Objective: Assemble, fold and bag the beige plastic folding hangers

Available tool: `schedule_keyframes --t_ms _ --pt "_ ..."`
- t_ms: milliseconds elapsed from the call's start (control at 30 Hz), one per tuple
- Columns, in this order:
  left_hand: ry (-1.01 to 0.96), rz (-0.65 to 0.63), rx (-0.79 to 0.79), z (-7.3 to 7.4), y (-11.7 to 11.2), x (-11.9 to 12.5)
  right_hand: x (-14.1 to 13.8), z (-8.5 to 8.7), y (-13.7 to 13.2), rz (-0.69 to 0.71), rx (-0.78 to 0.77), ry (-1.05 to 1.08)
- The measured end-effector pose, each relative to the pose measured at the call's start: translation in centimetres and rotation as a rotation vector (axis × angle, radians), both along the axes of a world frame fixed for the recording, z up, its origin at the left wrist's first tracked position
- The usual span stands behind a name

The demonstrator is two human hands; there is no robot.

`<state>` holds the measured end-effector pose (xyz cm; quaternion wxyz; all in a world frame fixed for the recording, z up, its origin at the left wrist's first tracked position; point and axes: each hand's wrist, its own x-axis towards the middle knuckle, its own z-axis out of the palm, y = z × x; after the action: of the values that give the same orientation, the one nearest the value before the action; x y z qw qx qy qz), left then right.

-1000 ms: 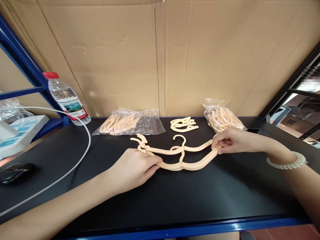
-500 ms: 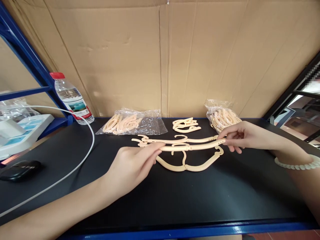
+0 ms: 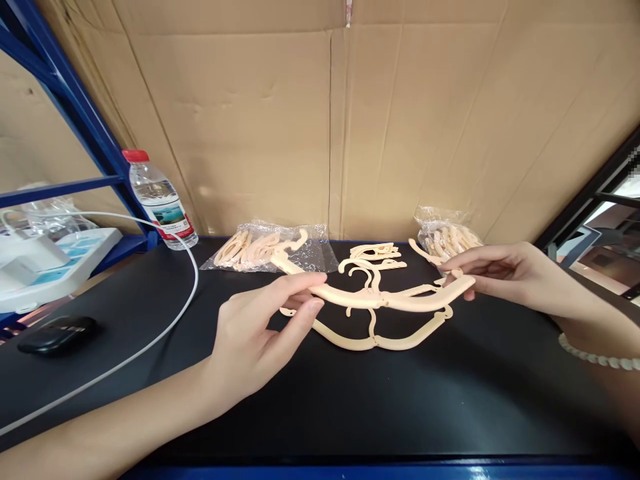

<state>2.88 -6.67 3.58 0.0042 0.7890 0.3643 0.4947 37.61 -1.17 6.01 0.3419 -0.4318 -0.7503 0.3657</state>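
peach hanger (image 3: 380,299), black table (image 3: 400,393), red-capped bottle (image 3: 159,201)

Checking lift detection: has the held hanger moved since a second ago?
Yes. The held hanger rose off the table, now above the second hanger lying there, pinched at its ends by left hand and right hand.

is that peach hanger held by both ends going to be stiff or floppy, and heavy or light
Probably fairly stiff: the hanger spans between the left hand and right hand without visibly drooping. Likely light, since fingertip pinches alone carry it. Its thin arms may flex or snap if bent hard.
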Motion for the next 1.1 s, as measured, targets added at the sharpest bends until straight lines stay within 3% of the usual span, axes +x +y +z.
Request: schedule_keyframes --t_ms 233,367,567,1100 --pt "-0.340 -0.119 -0.552 -1.0 1.1 0.9 -3.4 -2.6 0.2 0.052 -0.172 0.283" --pt "-0.453 -0.179 -0.728 -1.8 1.6 1.3 -4.7 -3.6 0.2 0.086 -0.155 0.373" --pt "-0.495 -0.227 -0.775 -2.5 1.8 1.2 -6.0 -4.6 0.0 0.045 -0.060 0.467" --pt "-0.553 -0.218 -0.712 -2.6 2.1 1.2 -6.1 -4.7 -0.2 -0.025 0.013 0.482"
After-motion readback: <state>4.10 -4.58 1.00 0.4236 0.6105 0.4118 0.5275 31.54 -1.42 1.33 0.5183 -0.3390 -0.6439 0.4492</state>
